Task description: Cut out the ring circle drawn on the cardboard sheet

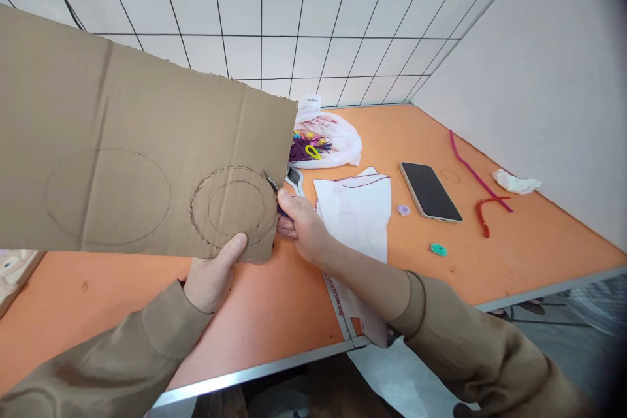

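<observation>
A large brown cardboard sheet (161, 104) is held up and tilted in front of me. Two pencilled ovals show on it; a ragged cut follows much of the right one's outer line, with a smaller ring drawn inside. My left hand (215, 274) grips the sheet's lower edge, its thumb in front and its fingers hidden behind. At the right edge, my right hand (304, 225) is closed around scissors (270, 181) with a dark handle. One pointed blade lies against the oval's upper right; the other blade is not visible.
On the orange table (411, 255) lie a white cloth (355, 209), a phone (431, 191), red and magenta strips (477, 176), crumpled tissue (516, 181) and small purple and green pieces. A plastic bag (343, 140) of colourful craft bits stands behind. Tiled wall (284, 6) rises at the back.
</observation>
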Motion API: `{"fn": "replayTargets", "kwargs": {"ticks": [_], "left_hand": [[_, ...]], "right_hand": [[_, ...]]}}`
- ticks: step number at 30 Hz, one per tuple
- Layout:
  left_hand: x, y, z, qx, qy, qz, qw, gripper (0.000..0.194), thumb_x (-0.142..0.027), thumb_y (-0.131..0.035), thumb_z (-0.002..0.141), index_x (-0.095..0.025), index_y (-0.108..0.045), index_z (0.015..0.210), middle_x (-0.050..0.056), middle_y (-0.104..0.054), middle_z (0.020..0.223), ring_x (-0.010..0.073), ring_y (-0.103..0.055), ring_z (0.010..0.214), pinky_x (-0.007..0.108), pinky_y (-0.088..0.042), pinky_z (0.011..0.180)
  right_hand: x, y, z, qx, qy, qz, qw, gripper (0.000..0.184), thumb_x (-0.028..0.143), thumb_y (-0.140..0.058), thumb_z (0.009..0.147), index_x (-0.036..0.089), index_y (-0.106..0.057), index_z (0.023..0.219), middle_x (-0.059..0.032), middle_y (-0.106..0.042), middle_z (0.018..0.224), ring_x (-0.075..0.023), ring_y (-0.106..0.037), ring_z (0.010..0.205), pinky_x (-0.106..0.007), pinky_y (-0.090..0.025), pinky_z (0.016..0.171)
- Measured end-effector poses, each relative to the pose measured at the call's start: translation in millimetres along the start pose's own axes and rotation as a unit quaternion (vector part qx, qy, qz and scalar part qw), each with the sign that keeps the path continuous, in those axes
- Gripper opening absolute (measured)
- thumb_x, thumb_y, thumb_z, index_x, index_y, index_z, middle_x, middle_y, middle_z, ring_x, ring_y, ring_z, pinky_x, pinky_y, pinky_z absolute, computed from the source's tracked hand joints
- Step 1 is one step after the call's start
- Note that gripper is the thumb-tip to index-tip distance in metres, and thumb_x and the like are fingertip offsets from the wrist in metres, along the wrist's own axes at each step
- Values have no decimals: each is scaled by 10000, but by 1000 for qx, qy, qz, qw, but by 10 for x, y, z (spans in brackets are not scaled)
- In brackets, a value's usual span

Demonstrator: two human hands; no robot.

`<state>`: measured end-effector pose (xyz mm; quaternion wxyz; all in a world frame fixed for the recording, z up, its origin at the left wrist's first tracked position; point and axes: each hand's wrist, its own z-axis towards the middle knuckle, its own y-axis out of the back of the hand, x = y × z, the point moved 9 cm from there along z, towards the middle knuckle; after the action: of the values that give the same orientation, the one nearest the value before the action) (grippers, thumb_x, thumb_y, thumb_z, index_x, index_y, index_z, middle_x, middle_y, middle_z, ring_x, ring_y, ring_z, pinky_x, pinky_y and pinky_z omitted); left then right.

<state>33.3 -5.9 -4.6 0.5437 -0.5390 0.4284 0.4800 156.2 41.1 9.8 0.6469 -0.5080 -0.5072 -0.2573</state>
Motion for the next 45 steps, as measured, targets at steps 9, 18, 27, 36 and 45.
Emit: {"fn": "replayTargets", "kwargs": {"ticks": [9,18,27,36,45], "left_hand": [[-33,-1,83,10,23,-67,997,178,-376,-711,759,-204,-669,785,48,-677,679,305,-700,859,478,-610,756],[-41,-47,64,39,-3,6,999,217,-415,-686,800,-204,-716,760,79,-710,734,301,-694,867,482,-583,814],[78,-58,17,66,31,10,997,257,-436,-660,828,-205,-724,735,101,-724,735,312,-705,828,478,-598,728],[44,-81,7,70,28,5,997,259,-440,-658,826,-205,-723,740,100,-732,734,293,-707,742,461,-605,690],[22,-8,6,44,0,3,999,206,-409,-680,818,-211,-736,820,102,-744,832,324,-679,1000,507,-554,876]], "right_hand": [[-54,12,-11,4,-43,38,998,588,682,-673,669,211,-328,597,104,-301,458,-35,-198,401,-221,-115,420],[12,67,-26,-19,22,-9,1000,547,659,-601,765,204,-349,596,79,-333,493,-54,-254,437,-231,-168,438],[61,82,-5,-28,33,-23,999,555,657,-613,749,210,-322,594,87,-285,497,-52,-220,430,-236,-147,440],[72,106,-3,-25,30,-31,999,588,691,-644,701,217,-317,581,95,-246,477,-46,-168,427,-241,-115,432],[117,52,-14,-25,51,-49,997,583,687,-610,742,218,-304,580,91,-223,485,-54,-165,436,-244,-118,431]]}}
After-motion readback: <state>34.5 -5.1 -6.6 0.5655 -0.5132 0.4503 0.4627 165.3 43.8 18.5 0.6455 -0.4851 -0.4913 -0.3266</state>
